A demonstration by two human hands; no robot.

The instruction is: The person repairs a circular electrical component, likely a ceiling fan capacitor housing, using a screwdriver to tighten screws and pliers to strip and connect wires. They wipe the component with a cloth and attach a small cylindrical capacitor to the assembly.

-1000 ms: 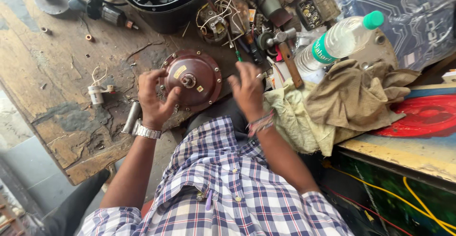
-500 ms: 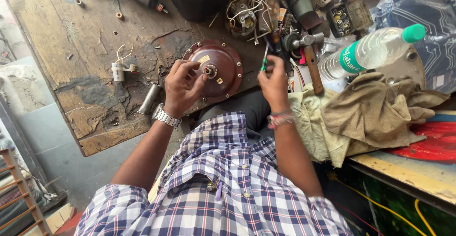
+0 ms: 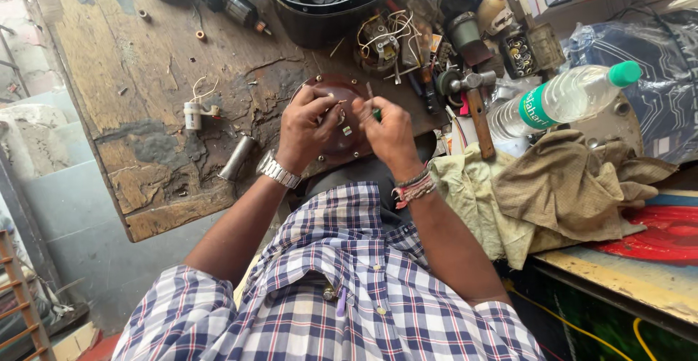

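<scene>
Bench: worn wooden bench (image 3: pixel 145 150) with peeling paint, crowded with motor parts and tools along its far side.
Change since half a second ago: both hands have closed in over the middle of the round brown motor cover (image 3: pixel 342 125); earlier the right one was off to the side of it holding the green-handled tool upright, and now it sits right beside the left one above the disc.
Left hand: left hand (image 3: pixel 309 125), wearing a metal watch at the wrist, rests on the cover with fingers curled narrow, fingertips pinched near the hub (what they pinch is too small to tell).
Right hand: right hand (image 3: pixel 389 132), with thread bands at the wrist, is closed around a green-handled screwdriver (image 3: pixel 374 110), its thin shaft pointing up over the cover's far edge.
Motor cover: lies flat on the bench at its near edge, directly in front of the person, mostly hidden under both hands.
Nearby left: a small white capacitor (image 3: pixel 193 114) with wires and a metal cylinder (image 3: pixel 238 157) lie apart on the bare wood.
Nearby right: a hammer (image 3: pixel 472 103), a clear plastic bottle (image 3: pixel 560 99) with a green cap on its side, and a heap of khaki cloth (image 3: pixel 560 194).
Far edge: a black motor housing (image 3: pixel 327 1).
</scene>
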